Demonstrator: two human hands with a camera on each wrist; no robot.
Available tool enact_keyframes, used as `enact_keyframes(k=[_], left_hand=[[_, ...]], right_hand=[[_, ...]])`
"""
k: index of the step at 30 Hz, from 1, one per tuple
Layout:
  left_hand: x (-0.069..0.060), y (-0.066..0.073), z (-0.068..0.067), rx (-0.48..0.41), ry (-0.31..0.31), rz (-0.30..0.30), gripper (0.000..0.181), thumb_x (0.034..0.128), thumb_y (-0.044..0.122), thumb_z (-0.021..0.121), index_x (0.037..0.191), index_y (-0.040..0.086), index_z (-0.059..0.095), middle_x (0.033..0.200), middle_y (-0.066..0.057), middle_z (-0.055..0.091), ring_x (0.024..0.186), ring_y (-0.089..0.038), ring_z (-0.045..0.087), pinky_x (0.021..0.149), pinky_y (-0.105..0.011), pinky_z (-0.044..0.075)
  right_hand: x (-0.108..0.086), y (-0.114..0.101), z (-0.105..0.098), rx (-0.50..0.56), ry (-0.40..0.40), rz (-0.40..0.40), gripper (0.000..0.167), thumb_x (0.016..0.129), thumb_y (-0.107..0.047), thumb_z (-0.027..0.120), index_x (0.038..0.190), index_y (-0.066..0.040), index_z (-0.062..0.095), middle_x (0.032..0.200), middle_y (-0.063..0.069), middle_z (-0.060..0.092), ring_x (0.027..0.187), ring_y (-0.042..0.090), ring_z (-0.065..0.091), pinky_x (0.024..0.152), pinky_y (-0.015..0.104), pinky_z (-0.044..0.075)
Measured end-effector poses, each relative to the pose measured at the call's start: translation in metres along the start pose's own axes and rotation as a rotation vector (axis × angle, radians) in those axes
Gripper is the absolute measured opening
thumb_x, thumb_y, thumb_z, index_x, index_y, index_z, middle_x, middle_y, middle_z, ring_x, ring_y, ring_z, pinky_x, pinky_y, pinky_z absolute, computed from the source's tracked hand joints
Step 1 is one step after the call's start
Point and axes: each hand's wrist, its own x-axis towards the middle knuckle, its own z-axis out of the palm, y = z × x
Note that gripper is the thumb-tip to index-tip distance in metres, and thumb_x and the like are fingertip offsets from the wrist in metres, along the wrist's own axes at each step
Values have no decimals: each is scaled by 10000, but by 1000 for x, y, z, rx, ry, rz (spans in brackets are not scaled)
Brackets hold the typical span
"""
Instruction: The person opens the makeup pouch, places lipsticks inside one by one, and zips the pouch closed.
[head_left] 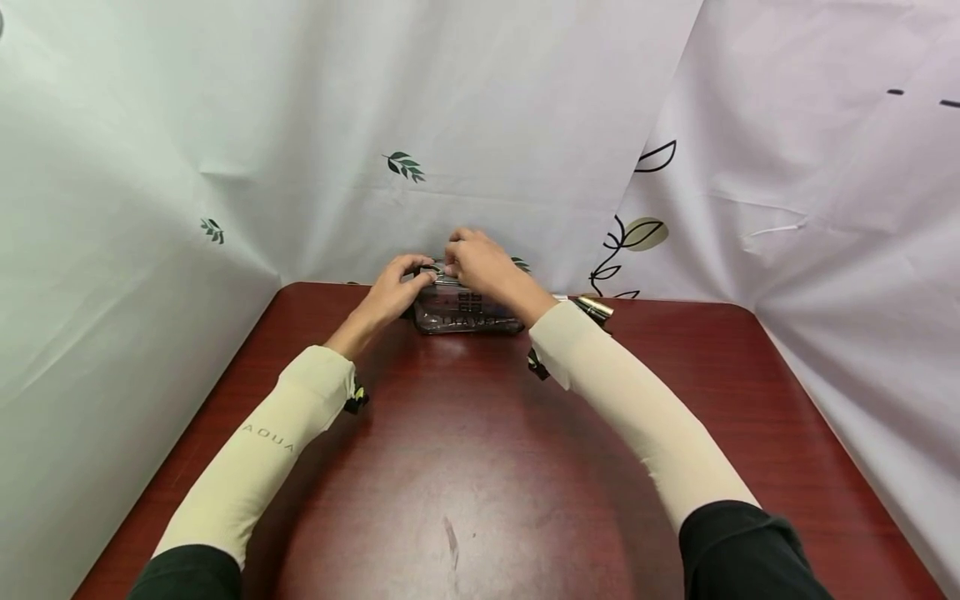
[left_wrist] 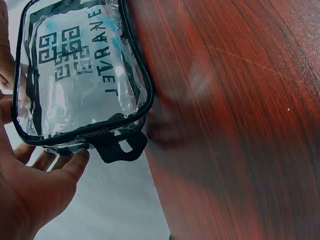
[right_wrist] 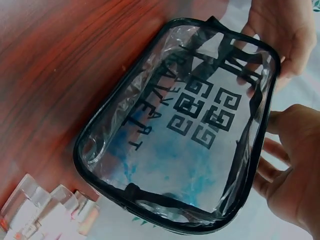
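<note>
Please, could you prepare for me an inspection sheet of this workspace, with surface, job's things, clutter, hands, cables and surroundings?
Surface: red-brown wood-grain table, shiny, with a pale mark toward the front.
Job's things: clear bag with black edging and dark print, near the table's far edge.
Clutter: small items right of the bag, partly hidden; exact kinds unclear.
Hands: left hand holds the bag's upper left end; right hand holds its top edge.
Cables: nothing seen.
Surroundings: white cloth with leaf prints behind the table.
</note>
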Motion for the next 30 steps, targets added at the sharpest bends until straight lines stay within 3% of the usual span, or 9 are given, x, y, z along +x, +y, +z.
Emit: enact_keyframes(k=[7, 16, 24, 30], left_hand=[[0, -1, 1, -11, 14, -1, 570, 1125, 392, 590, 1602, 80, 609, 1731, -187, 466, 1646, -416, 420, 1353, -632, 351], [2, -1, 2, -18, 18, 8, 555, 1132, 381, 591, 1588, 66, 615, 1716, -201, 465, 1632, -416, 430, 1354, -623, 353], [2, 0, 4, -18, 21, -11, 545, 1138, 391, 589, 1586, 83, 615, 1727, -186, 456, 1629, -398, 429, 1349, -629, 355], [0, 1, 4, -13, 21, -18, 546, 1137, 406, 582, 1584, 95, 620, 1730, -172, 459, 1637, -389, 423, 1356, -629, 345]], right_hand=[[1, 0, 0, 16, -10, 31, 263, 1158, -272, 654, 1275, -102, 817, 1742, 153, 494, 1583, 392, 500, 1339, 497, 415], [1, 2, -3, -2, 8, 40, 234, 1145, -203, 661, 1285, -154, 842, 1787, 150, 456, 1634, 447, 445, 1336, 602, 403], [2, 7, -3, 17, 7, 34, 264, 1123, -233, 716, 1342, -165, 846, 1821, 128, 416, 1719, 336, 361, 1392, 580, 332], [2, 6, -4, 25, 10, 21, 245, 1110, -246, 741, 1302, -162, 867, 1844, 107, 378, 1736, 322, 332, 1400, 579, 321]])
